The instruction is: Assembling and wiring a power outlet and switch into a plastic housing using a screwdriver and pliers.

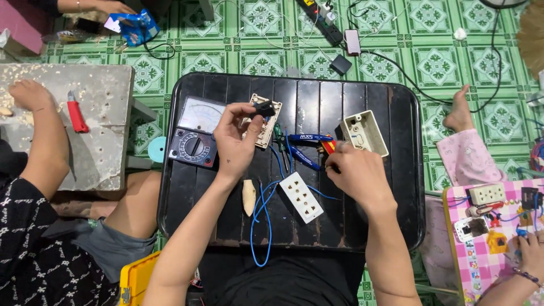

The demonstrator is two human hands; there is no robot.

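Two bare hands work over the black tray (pixel 187 187): the left hand (pixel 237 139) pinches a small black part (pixel 264 109) above the far beige switch plate (pixel 266 127), best held steady, while the right hand (pixel 357 170) closes on a red-handled tool (pixel 327 147)

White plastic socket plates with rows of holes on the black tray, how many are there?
1: the white multi-hole socket plate lies beside the blue wires, between both hands; others may be hidden.

meter dial face (pixel 199 115): pale rectangular screen, just left of the left fingers (pixel 247 110)
snack packet (pixel 135 26): crumpled blue and white, on the floor, far up-left of those fingers
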